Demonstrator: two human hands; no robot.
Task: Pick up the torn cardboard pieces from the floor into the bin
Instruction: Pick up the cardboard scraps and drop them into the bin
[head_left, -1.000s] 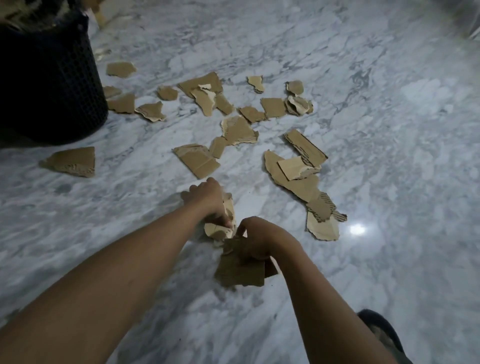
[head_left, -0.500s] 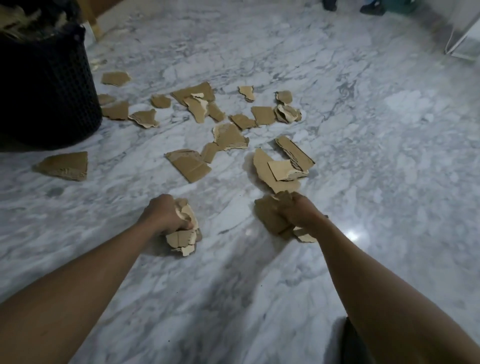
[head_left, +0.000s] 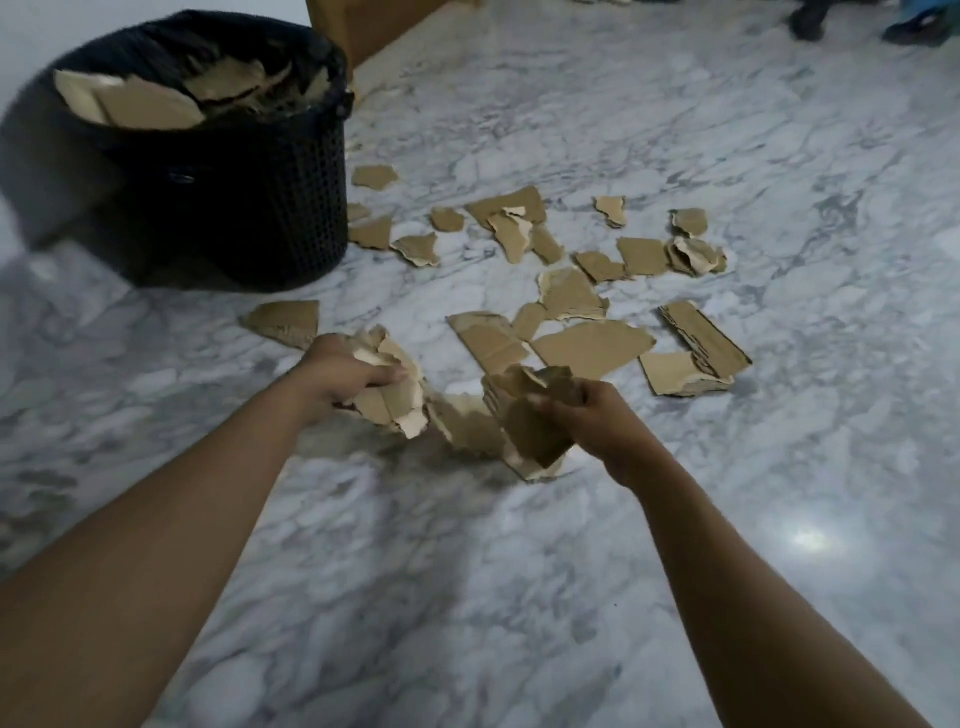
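Note:
My left hand (head_left: 345, 375) grips a bunch of torn pale-brown cardboard pieces (head_left: 395, 400) held above the marble floor. Close beside it, my right hand (head_left: 587, 415) grips another bunch of darker cardboard scraps (head_left: 524, 431). Several more torn pieces (head_left: 592, 345) lie scattered on the floor just beyond both hands. The black mesh bin (head_left: 249, 208) stands at the upper left, holding cardboard pieces (head_left: 140, 106) inside its black liner.
White-grey marble floor (head_left: 519, 597) all around. A single large scrap (head_left: 285, 322) lies in front of the bin. A brown cardboard box (head_left: 363, 26) stands behind the bin. Someone's feet (head_left: 810, 21) show at the top right edge.
Both hands have lifted their cardboard bunches off the floor and come closer together. My view has shifted, bringing the bin's open top fully into sight.

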